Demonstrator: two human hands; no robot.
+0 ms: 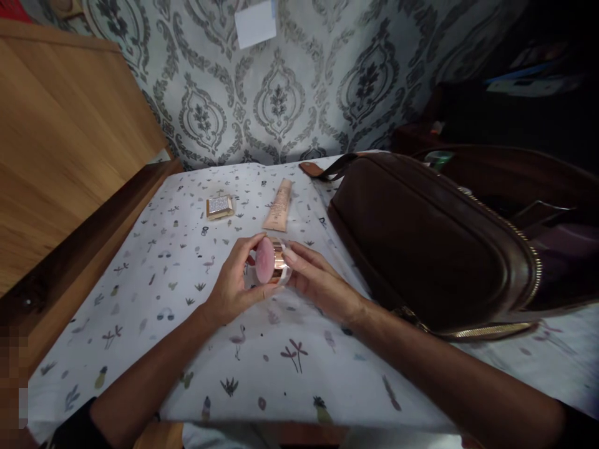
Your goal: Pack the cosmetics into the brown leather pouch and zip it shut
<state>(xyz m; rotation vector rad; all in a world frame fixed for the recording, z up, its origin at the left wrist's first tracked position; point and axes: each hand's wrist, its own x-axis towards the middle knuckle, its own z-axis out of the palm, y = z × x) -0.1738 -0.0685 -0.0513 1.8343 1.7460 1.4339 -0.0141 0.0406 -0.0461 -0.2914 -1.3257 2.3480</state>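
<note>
Between my two hands is a small round jar (272, 260) with a pink face and a shiny rose-gold band, tilted so the pink side faces left. My left hand (238, 280) holds it from the left, thumb below and fingers above. From the right, my right hand (314, 274) grips its clear end; some of those fingers are hidden behind it. Beyond the jar lies a peach tube (279, 207), flat on the patterned white cloth (187, 324). A gold compact with a glittery silver top (219, 206) rests to the tube's left.
A large brown bag (421, 243) lies unzipped along the right, with items inside and its strap reaching toward the wall. At the left stands a wooden panel (70, 125) with a ledge. Patterned wallpaper (281, 93) covers the back, bearing a white card (256, 24).
</note>
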